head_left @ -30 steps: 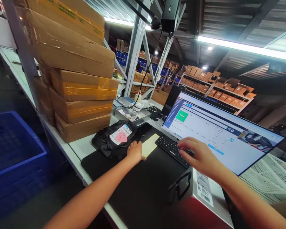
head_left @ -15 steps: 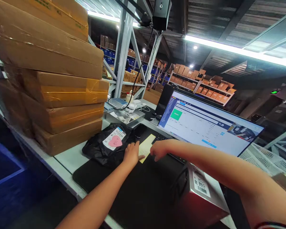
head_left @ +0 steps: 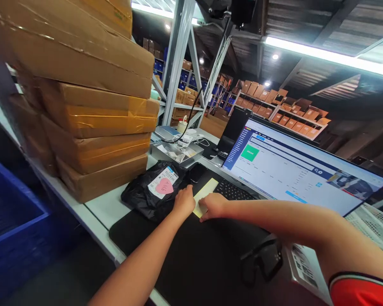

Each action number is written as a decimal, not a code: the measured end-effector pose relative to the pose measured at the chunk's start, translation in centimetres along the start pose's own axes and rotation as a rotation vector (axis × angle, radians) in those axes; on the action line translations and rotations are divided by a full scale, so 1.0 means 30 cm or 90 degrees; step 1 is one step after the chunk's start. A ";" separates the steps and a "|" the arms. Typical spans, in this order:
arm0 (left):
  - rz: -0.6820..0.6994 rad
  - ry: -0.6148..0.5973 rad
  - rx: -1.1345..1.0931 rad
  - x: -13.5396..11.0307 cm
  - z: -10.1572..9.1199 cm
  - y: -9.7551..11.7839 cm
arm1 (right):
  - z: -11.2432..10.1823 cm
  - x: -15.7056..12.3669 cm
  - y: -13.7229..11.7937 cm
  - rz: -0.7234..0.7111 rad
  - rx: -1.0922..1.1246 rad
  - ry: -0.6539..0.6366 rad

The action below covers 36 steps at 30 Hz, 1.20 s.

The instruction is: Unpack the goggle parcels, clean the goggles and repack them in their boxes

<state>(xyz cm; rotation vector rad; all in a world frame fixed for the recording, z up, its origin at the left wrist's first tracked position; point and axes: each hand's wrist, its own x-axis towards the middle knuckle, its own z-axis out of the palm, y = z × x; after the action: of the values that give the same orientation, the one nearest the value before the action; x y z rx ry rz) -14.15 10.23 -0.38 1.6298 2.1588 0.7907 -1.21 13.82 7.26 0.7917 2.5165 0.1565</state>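
Note:
My left hand [head_left: 183, 202] rests on the black desk mat [head_left: 185, 250], its fingers curled against the left edge of a pale yellow paper slip [head_left: 207, 190]. My right hand [head_left: 213, 205] lies with fingers bent on the slip's near end, next to the left hand. A black plastic parcel [head_left: 145, 193] with a white label and a pink heart sticker sits just left of my left hand. The black keyboard [head_left: 234, 192] lies right behind the right hand.
A stack of taped cardboard boxes [head_left: 92, 110] stands at the left on the white bench. A monitor [head_left: 293, 170] rises behind the keyboard. A metal tray [head_left: 175, 153], a phone [head_left: 196, 172], a black scanner [head_left: 261, 261], a labelled box [head_left: 303, 267] and a blue crate [head_left: 9, 229] surround the mat.
My right hand left the keyboard and swung left to the yellow slip, landing beside my left hand. The left hand stayed by the parcel.

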 end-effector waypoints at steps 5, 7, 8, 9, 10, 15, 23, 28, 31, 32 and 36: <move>-0.007 -0.013 0.001 0.005 0.001 0.003 | 0.045 0.019 0.008 0.016 0.006 0.022; 0.004 -0.023 0.001 0.005 0.002 0.002 | 0.052 0.023 0.019 0.019 0.016 0.026; 0.015 -0.031 0.001 0.006 0.002 -0.001 | 0.055 0.025 0.025 0.018 0.021 0.028; 0.030 -0.044 0.001 0.006 0.001 -0.006 | 0.058 0.025 0.031 0.016 0.027 0.029; 0.048 -0.059 0.000 0.006 0.000 -0.012 | 0.061 0.026 0.035 0.013 0.033 0.031; 0.169 -0.145 -0.013 0.010 -0.017 -0.054 | 0.068 0.018 0.043 0.015 0.046 0.041; 0.275 -0.193 -0.044 0.039 -0.009 -0.093 | 0.060 0.002 0.023 0.033 0.038 0.036; 0.287 -0.175 -0.039 0.046 0.011 -0.106 | 0.064 0.005 0.010 0.033 0.043 0.021; 0.295 -0.161 -0.029 0.041 0.013 -0.103 | 0.059 0.006 0.004 0.033 0.054 0.011; 0.298 -0.157 -0.026 0.039 0.013 -0.102 | 0.057 0.005 0.002 0.035 0.057 0.010; 0.302 -0.142 -0.023 0.039 0.017 -0.100 | 0.054 -0.004 -0.011 0.056 0.074 0.016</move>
<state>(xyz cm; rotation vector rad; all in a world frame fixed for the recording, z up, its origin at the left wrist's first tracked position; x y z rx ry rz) -16.54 10.89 -2.51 2.1316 1.6171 0.7212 -0.48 13.43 5.82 0.9538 2.5337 0.0499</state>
